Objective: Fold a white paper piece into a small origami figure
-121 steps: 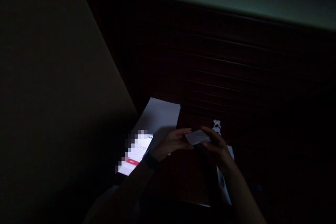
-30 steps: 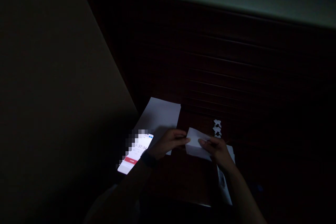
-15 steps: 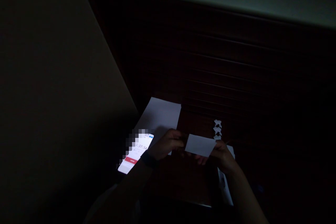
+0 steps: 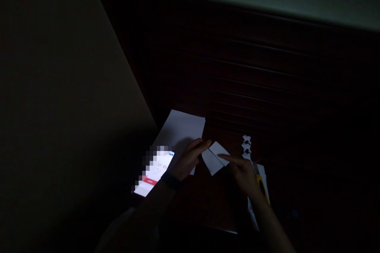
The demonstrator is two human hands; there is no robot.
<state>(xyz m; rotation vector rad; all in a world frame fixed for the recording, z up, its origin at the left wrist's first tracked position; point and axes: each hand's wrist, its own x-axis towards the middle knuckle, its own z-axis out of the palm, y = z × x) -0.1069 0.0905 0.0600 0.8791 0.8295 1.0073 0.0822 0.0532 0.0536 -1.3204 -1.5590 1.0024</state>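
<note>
A small white sheet of paper (image 4: pixel 210 163), with a dark fold line slanting across it, is between my hands over the dark table. At its upper left edge, my left hand (image 4: pixel 191 157) is closed on it, fingers together and a dark band at the wrist. From the right, my right hand (image 4: pixel 242 172) reaches in with its index finger stretched out over the paper, the tip near the fold line. My right thumb is hidden. The larger white sheet (image 4: pixel 187 124) lies behind my left hand.
A lit phone (image 4: pixel 152 178) showing a running timer lies left of my left wrist. Folded white paper pieces (image 4: pixel 246 146) stand in a row at the right. Beside my right forearm are a yellow-handled cutter (image 4: pixel 261 185) and more white paper (image 4: pixel 263 169).
The small paper has turned and now shows a slanting fold line. My right hand has shifted from its right edge to an outstretched finger over it. The yellow cutter has come into view.
</note>
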